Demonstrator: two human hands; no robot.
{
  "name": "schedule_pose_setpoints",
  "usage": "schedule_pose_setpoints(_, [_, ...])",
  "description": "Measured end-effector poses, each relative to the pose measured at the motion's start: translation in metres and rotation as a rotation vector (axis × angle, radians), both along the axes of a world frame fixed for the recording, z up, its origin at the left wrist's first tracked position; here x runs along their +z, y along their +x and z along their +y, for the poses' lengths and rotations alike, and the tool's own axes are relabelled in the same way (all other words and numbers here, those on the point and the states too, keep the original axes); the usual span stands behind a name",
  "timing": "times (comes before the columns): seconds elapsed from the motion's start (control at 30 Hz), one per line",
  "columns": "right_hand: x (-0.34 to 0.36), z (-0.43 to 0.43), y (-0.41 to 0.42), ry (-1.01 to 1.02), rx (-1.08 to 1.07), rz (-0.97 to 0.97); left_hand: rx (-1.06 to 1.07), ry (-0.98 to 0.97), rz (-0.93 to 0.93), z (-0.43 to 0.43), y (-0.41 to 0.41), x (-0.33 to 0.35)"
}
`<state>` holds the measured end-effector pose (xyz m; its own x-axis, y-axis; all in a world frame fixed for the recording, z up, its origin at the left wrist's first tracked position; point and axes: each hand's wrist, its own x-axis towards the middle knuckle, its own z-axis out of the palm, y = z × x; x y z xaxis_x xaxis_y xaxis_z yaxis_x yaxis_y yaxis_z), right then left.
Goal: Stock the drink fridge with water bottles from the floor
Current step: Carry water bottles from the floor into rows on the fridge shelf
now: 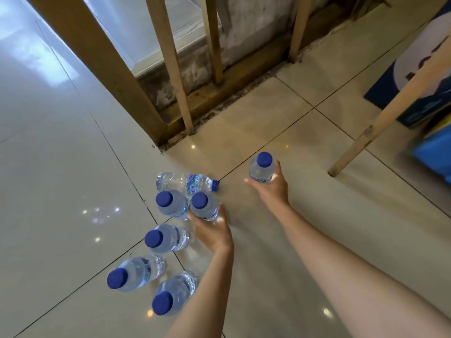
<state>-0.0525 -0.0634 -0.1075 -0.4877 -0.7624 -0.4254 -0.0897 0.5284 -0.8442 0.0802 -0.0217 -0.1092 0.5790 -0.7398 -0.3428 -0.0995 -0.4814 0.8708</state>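
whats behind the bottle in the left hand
Just beyond the bottle in the left hand lies one fallen bottle on its side on the tiled floor, cap pointing right. Another upright bottle covers part of it. Their contact cannot be judged.

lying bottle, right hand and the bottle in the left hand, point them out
lying bottle point(188, 182), head view, on its label
right hand point(272, 189), head view, on the back of the hand
bottle in the left hand point(203, 207), head view, on its shoulder below the cap
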Motion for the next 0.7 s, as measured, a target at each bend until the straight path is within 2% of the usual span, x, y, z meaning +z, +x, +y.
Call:
schedule_pose_setpoints(0.13, [0.018,0.026,-0.008,0.041,0.030,-0.069,-0.187,0.050,-0.064,0.003,0.010,0.010])
schedule_pose_setpoints(0.27, [0.083,0.069,-0.019,0.059,0.085,-0.064,-0.399,0.082,-0.091,0.018,0.006,0.071])
schedule_pose_setpoints(0.47, [0.230,0.104,-0.032,0.047,0.024,-0.075,-0.691,0.041,-0.059,0.024,-0.022,0.239])
schedule_pose_setpoints(0.7, [0.460,0.113,-0.080,-0.051,-0.013,-0.045,-0.966,-0.067,0.027,-0.003,-0.054,0.454])
